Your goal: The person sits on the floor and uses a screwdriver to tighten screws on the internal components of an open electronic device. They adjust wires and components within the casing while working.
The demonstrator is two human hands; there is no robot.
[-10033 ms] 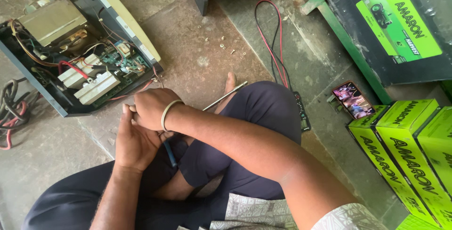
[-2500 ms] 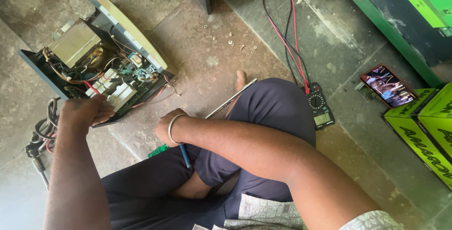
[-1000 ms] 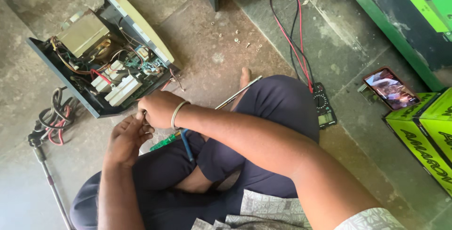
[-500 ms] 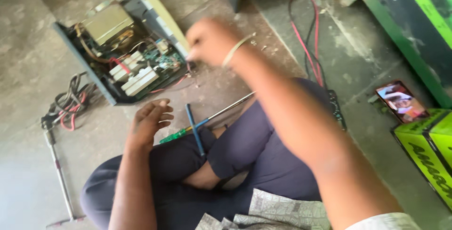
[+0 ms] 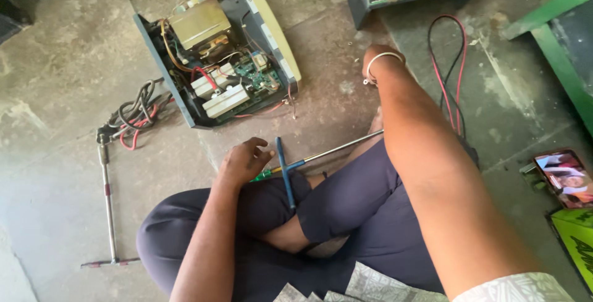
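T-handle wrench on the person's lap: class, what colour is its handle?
Blue; the T-handle wrench lies beside the left hand, clearest in the head view.

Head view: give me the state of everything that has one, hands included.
Inverter unit: cover off, circuit boards and transformer exposed.
Blue T-handle wrench: lying across the lap, not gripped.
Left hand: open, resting beside the wrench handle.
Right hand: stretched out over the floor, fingers hidden.
Phone: screen lit.
Long T-bar tool: lying flat on the floor.
Cable bundle: coiled loosely.
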